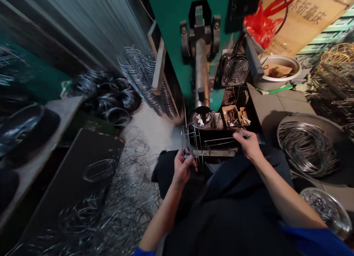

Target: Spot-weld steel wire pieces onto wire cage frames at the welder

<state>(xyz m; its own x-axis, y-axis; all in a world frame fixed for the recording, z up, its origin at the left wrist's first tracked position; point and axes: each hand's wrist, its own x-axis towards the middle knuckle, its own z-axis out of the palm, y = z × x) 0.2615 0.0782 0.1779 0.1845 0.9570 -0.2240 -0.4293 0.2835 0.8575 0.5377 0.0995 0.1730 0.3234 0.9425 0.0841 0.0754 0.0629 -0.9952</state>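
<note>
My left hand (183, 167) is closed around the lower part of a wire frame (195, 132), a small rack-like piece of thin metal rods standing up in front of me. My right hand (249, 142) pinches the end of a thin bent wire (219, 140), which stretches left toward the frame. Whether the wire touches the frame cannot be made out. Just beyond the frame, a thick metal cylinder (202, 72) of a green machine (170, 13) points down over a round dish (202, 120) with white scraps in it.
Small yellow baskets (232, 116) hold tools behind the wire. At right are a large basin of wire rings (306, 147), a metal bowl of small parts (322, 208) and a white basin (280, 70). Loose wire pieces (129, 200) cover the floor at left, near a dark board (74, 164).
</note>
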